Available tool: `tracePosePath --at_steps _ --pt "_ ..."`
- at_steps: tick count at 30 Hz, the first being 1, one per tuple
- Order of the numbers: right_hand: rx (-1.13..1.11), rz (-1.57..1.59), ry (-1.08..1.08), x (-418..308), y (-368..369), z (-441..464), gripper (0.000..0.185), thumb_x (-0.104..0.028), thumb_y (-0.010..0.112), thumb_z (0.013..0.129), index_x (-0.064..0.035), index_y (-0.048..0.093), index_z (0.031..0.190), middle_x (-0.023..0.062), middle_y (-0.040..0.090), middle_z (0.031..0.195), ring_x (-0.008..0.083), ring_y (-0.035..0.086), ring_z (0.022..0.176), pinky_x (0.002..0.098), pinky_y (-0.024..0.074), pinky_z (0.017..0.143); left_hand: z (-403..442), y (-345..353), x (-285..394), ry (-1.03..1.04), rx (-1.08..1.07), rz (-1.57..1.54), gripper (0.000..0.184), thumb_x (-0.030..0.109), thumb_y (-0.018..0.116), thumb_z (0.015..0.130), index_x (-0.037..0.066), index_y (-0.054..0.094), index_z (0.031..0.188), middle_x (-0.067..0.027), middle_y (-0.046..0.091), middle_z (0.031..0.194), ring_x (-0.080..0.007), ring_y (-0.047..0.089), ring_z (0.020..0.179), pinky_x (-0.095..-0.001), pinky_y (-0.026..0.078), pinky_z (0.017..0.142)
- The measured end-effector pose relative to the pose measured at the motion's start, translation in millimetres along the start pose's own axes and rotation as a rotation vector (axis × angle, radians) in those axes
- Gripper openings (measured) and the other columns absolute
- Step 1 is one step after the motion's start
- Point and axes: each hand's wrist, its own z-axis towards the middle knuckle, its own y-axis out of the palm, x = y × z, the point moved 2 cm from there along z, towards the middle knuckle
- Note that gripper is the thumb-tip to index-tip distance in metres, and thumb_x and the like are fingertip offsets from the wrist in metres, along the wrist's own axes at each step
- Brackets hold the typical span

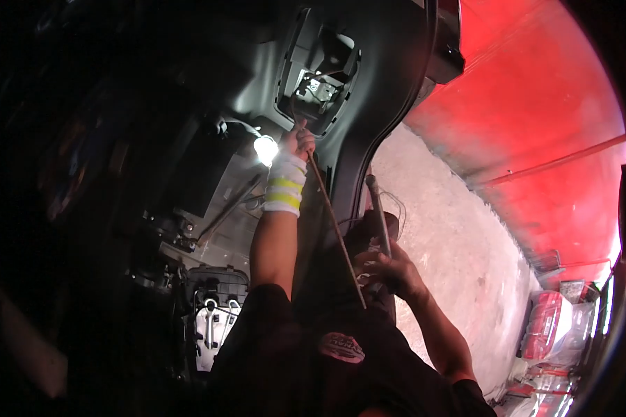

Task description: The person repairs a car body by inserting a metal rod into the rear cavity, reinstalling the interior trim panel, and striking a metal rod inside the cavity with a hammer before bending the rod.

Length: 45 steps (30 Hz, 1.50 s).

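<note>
My left hand [302, 141], with a white and yellow wristband, is closed around a long thin metal rod [336, 229]. The rod's bent upper end reaches into a rectangular opening [318, 80] in the dark side panel, where lit metal shows. Its lower end points down toward my shirt. Lower right, my right hand [393, 271] grips a grey metal bar [380, 215] that stands nearly upright, its darker rounded end on top. Some of the right fingers lie in shadow, and the bar's lower end is hidden by the hand.
A bright lamp [266, 149] hangs just left of my left wrist. Wrenches [211, 323] lie in a tray at the lower left. The dark panel's curved edge [389, 125] borders a pale floor [452, 236] and a red wall [522, 90]. Red car lights stand at lower right.
</note>
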Motion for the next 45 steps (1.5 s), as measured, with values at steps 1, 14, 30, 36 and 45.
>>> tracePosePath --at_steps 1,14,30,36,45 --pt "-0.012 0.015 0.009 0 8 -1 0.056 -0.026 0.064 0.094 -0.0044 0.035 0.136 0.0240 0.059 0.120 0.0351 0.066 0.101 0.0461 0.0576 0.082 2 -10 0 -0.052 -0.059 -0.035 0.013 0.019 0.052 0.101 0.011 0.060 0.094 0.0073 0.029 0.058 -0.0079 0.028 0.048 -0.0255 0.025 0.044" --pt "-0.116 -0.032 -0.030 41 78 57 0.046 -0.001 0.063 0.089 -0.0058 0.044 0.131 0.0090 0.058 0.119 0.0194 0.061 0.102 0.0339 0.0573 0.079 2 13 44 -0.085 0.203 0.345 0.012 0.025 0.054 0.101 0.016 0.061 0.099 0.0054 0.031 0.059 -0.0068 0.029 0.049 -0.0249 0.027 0.044" --pt "0.071 -0.123 -0.208 74 54 104 0.044 -0.003 0.065 0.087 -0.0033 0.046 0.127 0.0066 0.062 0.103 0.0151 0.059 0.095 0.0299 0.0486 0.084 32 -26 75 0.106 0.448 0.955 0.024 0.033 0.049 0.101 0.020 0.057 0.119 0.0006 0.038 0.056 -0.0146 0.035 0.041 -0.0346 0.029 0.037" --pt "0.159 -0.292 -0.177 38 15 73 0.048 -0.006 0.068 0.087 -0.0043 0.047 0.130 0.0048 0.062 0.090 0.0110 0.059 0.079 0.0270 0.0492 0.070 19 -17 67 0.105 0.420 0.891 0.025 0.037 0.049 0.102 0.019 0.058 0.117 0.0057 0.035 0.057 -0.0079 0.028 0.041 -0.0274 0.024 0.035" --pt "0.210 -0.290 -0.116 38 -23 64 0.051 -0.010 0.069 0.087 -0.0003 0.052 0.134 0.0029 0.064 0.095 0.0088 0.059 0.081 0.0252 0.0487 0.069 17 -16 58 -0.024 0.426 0.785 0.027 0.037 0.050 0.102 0.017 0.059 0.117 0.0066 0.034 0.063 -0.0055 0.026 0.044 -0.0235 0.021 0.039"
